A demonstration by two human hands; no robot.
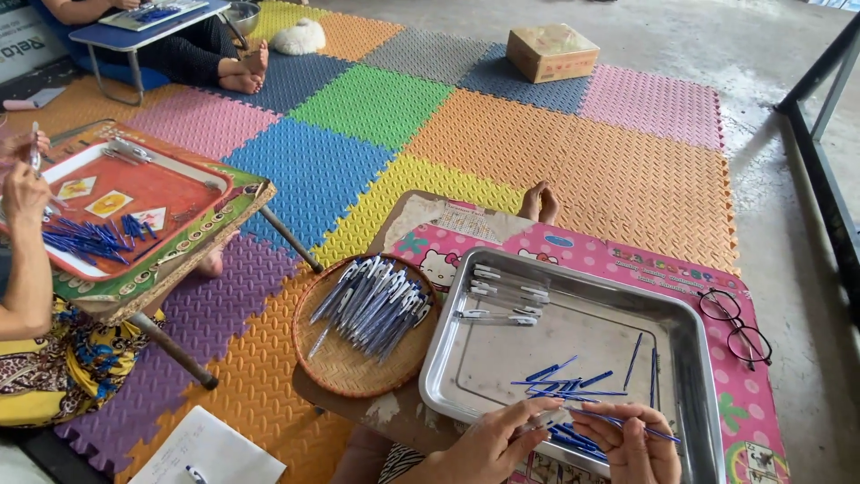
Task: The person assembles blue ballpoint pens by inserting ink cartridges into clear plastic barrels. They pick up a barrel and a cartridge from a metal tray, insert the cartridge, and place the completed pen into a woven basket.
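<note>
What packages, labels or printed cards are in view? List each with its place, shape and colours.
Cardboard box: far on the mat, squarish, tan with a faded printed top.
Picture cards: in the red tray at left, small white rectangles with coloured pictures.
Sign: top left corner, white with dark lettering, mostly cut off.

Bright, even daylight fills the scene, strongest on the bare concrete floor (788,179) at far right, with soft short shadows, a dull sheen on the metal tray (699,358), sharp focus throughout, and slight wide-angle bending toward the edges.
</note>
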